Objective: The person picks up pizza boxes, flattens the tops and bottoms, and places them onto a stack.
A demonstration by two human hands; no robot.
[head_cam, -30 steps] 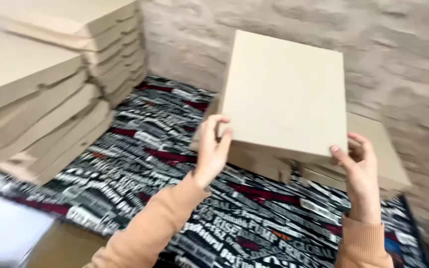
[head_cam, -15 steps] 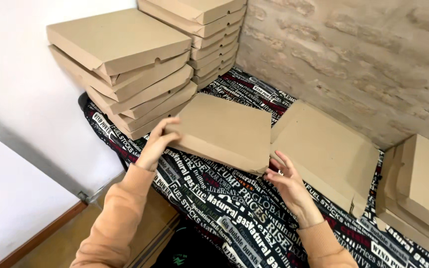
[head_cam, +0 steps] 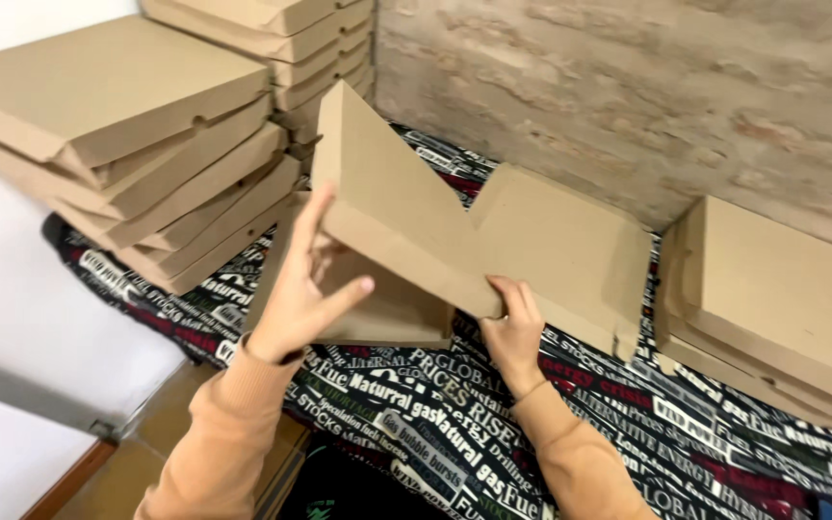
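Observation:
A flat brown cardboard box (head_cam: 387, 207) is partly opened on the printed cloth, its lid raised at an angle over its base (head_cam: 392, 308). My left hand (head_cam: 302, 289) presses against the lid's left edge with fingers spread, thumb pointing into the gap. My right hand (head_cam: 514, 332) pinches the lid's lower right corner. Both sleeves are peach coloured.
Stacks of folded brown boxes (head_cam: 137, 144) rise at the left and back left (head_cam: 310, 48). Another flat box (head_cam: 570, 250) lies behind my right hand, and a low stack (head_cam: 772, 299) sits at the right against a brick wall (head_cam: 628, 87). The black printed cloth (head_cam: 435, 395) covers the surface.
The box was held up in the air, then laid flat on the cloth. Now its lid is lifted open by both hands.

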